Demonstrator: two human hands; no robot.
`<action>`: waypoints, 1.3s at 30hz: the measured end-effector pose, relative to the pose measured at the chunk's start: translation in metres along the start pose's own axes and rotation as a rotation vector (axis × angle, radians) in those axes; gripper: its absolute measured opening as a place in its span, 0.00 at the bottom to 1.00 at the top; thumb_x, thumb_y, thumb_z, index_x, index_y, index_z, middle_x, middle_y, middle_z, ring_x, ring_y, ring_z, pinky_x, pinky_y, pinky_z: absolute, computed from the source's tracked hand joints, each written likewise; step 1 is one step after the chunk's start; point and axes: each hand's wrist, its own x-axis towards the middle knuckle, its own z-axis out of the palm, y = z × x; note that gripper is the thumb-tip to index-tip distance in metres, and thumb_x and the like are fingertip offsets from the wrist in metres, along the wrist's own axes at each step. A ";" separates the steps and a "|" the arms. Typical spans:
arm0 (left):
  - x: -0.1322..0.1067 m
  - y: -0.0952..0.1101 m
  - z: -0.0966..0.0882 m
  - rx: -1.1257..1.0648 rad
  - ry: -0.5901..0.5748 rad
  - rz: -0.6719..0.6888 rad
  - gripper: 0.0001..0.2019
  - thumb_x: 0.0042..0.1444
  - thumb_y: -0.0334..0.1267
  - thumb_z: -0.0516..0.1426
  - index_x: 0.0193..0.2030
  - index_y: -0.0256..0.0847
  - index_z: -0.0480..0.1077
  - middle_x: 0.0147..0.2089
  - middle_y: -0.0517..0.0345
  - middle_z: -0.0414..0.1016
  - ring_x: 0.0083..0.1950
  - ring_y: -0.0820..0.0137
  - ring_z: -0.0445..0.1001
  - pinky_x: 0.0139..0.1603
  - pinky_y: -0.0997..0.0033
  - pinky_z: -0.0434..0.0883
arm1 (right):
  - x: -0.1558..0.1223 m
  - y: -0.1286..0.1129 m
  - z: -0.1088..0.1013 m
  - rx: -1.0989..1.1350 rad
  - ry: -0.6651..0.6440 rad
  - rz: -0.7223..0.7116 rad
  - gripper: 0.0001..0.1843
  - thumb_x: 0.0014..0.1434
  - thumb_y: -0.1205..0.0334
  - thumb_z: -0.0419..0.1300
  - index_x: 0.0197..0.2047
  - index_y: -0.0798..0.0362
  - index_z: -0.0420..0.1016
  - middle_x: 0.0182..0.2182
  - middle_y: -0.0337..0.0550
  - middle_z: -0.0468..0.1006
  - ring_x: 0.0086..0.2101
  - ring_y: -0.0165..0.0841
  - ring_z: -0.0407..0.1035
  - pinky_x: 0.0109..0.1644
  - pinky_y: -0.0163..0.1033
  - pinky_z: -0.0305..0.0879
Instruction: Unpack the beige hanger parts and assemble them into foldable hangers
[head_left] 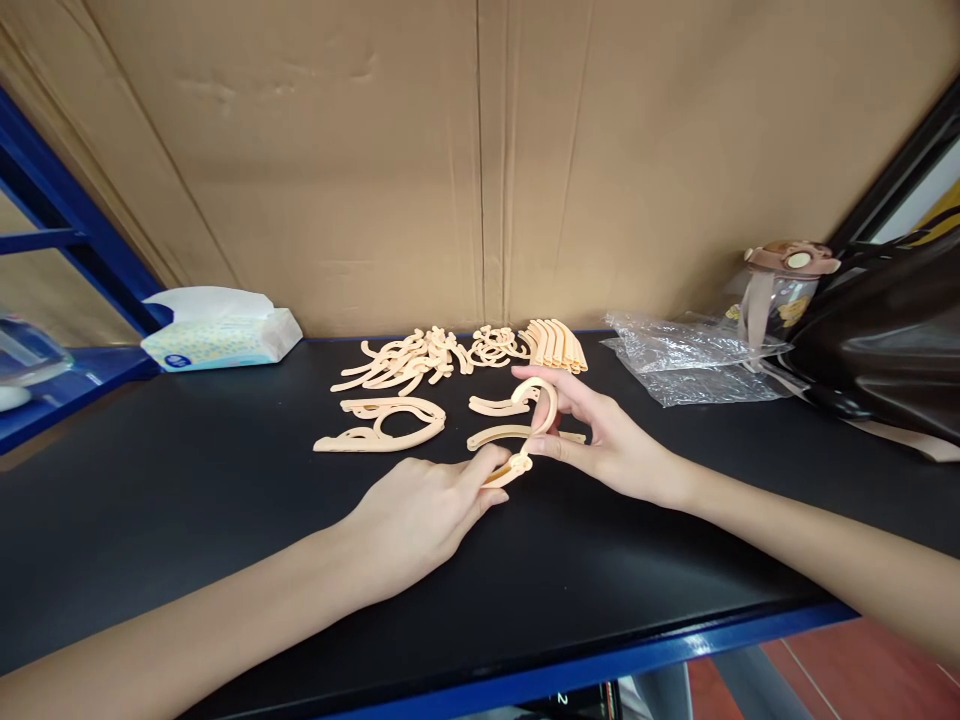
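Note:
Between finger and thumb, my left hand (431,505) grips a cream plastic hanger arm (501,479), most of it hidden by the fingers. My right hand (600,435) pinches a curved hanger hook (551,400) of the same colour. The hook's lower end meets the arm's end; whether they are locked together I cannot tell. Just behind the hands lie a short curved hanger piece (491,406) and a longer hanger arm (499,433), partly covered by the right hand. A folded hanger (427,425) rests to the left.
Along the back lie a heap of hanger arms (409,360), a pile of hooks (496,347) and a neat row of arms (556,345). Tissues (217,335) stand at left. Clear plastic bags (690,365), a bottle (780,290) and a dark bag (885,340) occupy the right.

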 end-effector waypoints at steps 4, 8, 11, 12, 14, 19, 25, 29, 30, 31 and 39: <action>-0.001 -0.001 0.000 -0.121 0.033 -0.038 0.16 0.66 0.40 0.43 0.59 0.44 0.53 0.32 0.62 0.75 0.26 0.69 0.73 0.24 0.75 0.61 | 0.000 0.000 0.000 0.003 0.006 -0.010 0.31 0.60 0.57 0.59 0.64 0.45 0.54 0.32 0.36 0.68 0.33 0.30 0.64 0.51 0.46 0.65; -0.003 -0.001 -0.002 -0.211 0.066 -0.015 0.18 0.65 0.38 0.44 0.61 0.48 0.50 0.37 0.63 0.73 0.27 0.72 0.72 0.26 0.76 0.62 | -0.002 -0.002 0.003 -0.003 0.048 0.003 0.30 0.60 0.56 0.59 0.63 0.43 0.55 0.31 0.36 0.67 0.33 0.30 0.64 0.51 0.46 0.67; -0.003 0.000 -0.004 -0.231 0.097 -0.002 0.18 0.65 0.36 0.45 0.61 0.50 0.52 0.39 0.64 0.73 0.27 0.74 0.71 0.27 0.77 0.62 | -0.002 -0.005 0.004 -0.021 0.079 0.008 0.29 0.60 0.56 0.59 0.62 0.44 0.55 0.31 0.37 0.67 0.33 0.31 0.64 0.49 0.46 0.68; -0.003 0.000 -0.004 -0.236 0.103 -0.003 0.18 0.64 0.36 0.45 0.60 0.50 0.53 0.38 0.64 0.73 0.27 0.74 0.71 0.27 0.77 0.62 | -0.002 -0.006 0.004 -0.026 0.085 0.010 0.29 0.60 0.56 0.59 0.62 0.44 0.56 0.31 0.37 0.67 0.33 0.31 0.64 0.49 0.46 0.68; -0.002 0.000 -0.004 -0.253 0.114 -0.005 0.16 0.64 0.35 0.46 0.58 0.49 0.55 0.36 0.64 0.73 0.27 0.74 0.71 0.27 0.77 0.62 | -0.002 -0.007 0.004 -0.034 0.092 0.008 0.30 0.60 0.56 0.59 0.63 0.44 0.55 0.31 0.37 0.68 0.33 0.32 0.64 0.49 0.47 0.68; -0.002 0.000 0.000 -0.249 0.143 -0.015 0.17 0.63 0.35 0.46 0.58 0.46 0.55 0.30 0.66 0.70 0.24 0.74 0.69 0.26 0.77 0.61 | -0.002 -0.006 0.004 -0.019 0.105 0.009 0.29 0.60 0.58 0.58 0.63 0.42 0.56 0.31 0.38 0.67 0.34 0.33 0.66 0.46 0.46 0.70; -0.003 -0.001 0.001 -0.240 0.186 -0.020 0.11 0.60 0.34 0.48 0.49 0.46 0.61 0.33 0.65 0.71 0.26 0.75 0.69 0.25 0.78 0.60 | -0.002 -0.002 0.004 -0.025 0.118 0.001 0.28 0.60 0.60 0.58 0.63 0.43 0.57 0.32 0.38 0.68 0.36 0.33 0.67 0.45 0.45 0.71; -0.003 0.000 0.001 -0.189 0.210 -0.006 0.08 0.57 0.32 0.49 0.44 0.44 0.61 0.33 0.64 0.69 0.25 0.76 0.66 0.23 0.78 0.58 | -0.001 -0.002 0.006 -0.023 0.109 0.004 0.28 0.60 0.60 0.59 0.62 0.44 0.58 0.32 0.38 0.69 0.36 0.32 0.67 0.46 0.44 0.70; -0.002 0.001 0.001 -0.183 0.209 0.003 0.08 0.57 0.32 0.49 0.44 0.44 0.61 0.33 0.64 0.69 0.24 0.76 0.65 0.23 0.78 0.57 | -0.001 -0.002 0.006 -0.021 0.108 0.009 0.28 0.60 0.59 0.59 0.62 0.44 0.58 0.32 0.37 0.69 0.35 0.32 0.67 0.47 0.44 0.70; -0.002 0.001 0.000 -0.178 0.207 0.008 0.08 0.57 0.32 0.49 0.43 0.43 0.61 0.34 0.64 0.68 0.23 0.77 0.65 0.23 0.78 0.57 | -0.001 -0.002 0.006 -0.018 0.109 0.013 0.28 0.60 0.59 0.59 0.62 0.44 0.58 0.31 0.37 0.69 0.35 0.32 0.67 0.47 0.44 0.70; -0.002 0.004 -0.002 -0.184 0.182 -0.008 0.10 0.54 0.29 0.49 0.44 0.43 0.60 0.31 0.66 0.64 0.21 0.79 0.59 0.22 0.78 0.53 | -0.002 -0.002 0.006 -0.011 0.095 0.037 0.30 0.59 0.58 0.59 0.63 0.46 0.57 0.30 0.37 0.69 0.39 0.33 0.68 0.49 0.45 0.70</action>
